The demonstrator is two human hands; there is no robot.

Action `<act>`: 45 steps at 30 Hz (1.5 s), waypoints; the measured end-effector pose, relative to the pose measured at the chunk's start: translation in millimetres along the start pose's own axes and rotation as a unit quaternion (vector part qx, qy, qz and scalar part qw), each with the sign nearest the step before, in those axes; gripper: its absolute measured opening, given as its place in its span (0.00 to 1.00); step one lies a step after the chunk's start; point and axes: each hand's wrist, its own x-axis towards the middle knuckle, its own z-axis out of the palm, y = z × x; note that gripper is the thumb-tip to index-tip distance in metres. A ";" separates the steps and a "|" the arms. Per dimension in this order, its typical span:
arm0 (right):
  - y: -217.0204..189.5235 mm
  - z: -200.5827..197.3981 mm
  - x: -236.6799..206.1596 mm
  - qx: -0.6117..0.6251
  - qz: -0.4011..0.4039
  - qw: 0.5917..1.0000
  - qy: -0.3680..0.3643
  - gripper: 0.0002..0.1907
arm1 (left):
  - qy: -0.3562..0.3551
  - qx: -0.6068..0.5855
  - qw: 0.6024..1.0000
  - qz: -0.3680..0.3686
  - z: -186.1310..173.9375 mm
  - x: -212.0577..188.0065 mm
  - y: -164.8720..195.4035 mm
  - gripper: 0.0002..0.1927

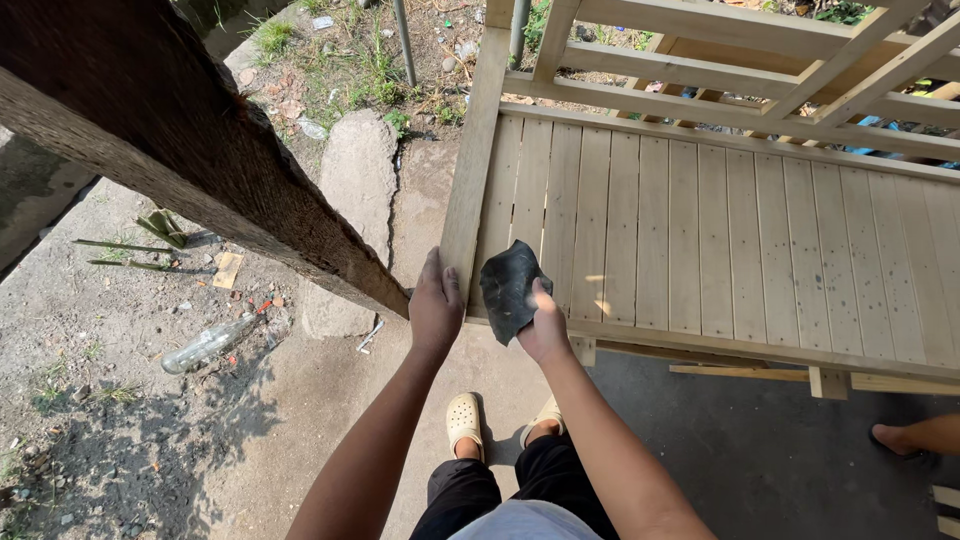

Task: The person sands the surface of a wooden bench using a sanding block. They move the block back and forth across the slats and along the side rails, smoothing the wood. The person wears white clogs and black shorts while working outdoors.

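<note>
My right hand (545,328) presses a dark sheet of sandpaper (510,288) against the near left corner of a pale slatted wooden bed frame (700,230). My left hand (436,305) grips the frame's left side rail (470,170) just beside it, fingers wrapped over the edge. Both forearms reach forward from the bottom of the head view. Below them I see my cream clogs (464,420) on the concrete.
A thick dark tree trunk (170,130) slants across the upper left. A plastic bottle (205,345) and litter lie on the dirt at left. Another person's foot (905,437) shows at the right edge, under the frame. Grass and stones lie beyond.
</note>
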 end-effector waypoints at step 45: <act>30.8 8.0 82.2 -0.309 0.124 0.937 -0.107 0.23 | 0.024 0.025 0.997 0.070 12.2 -5.1 -6.0 0.26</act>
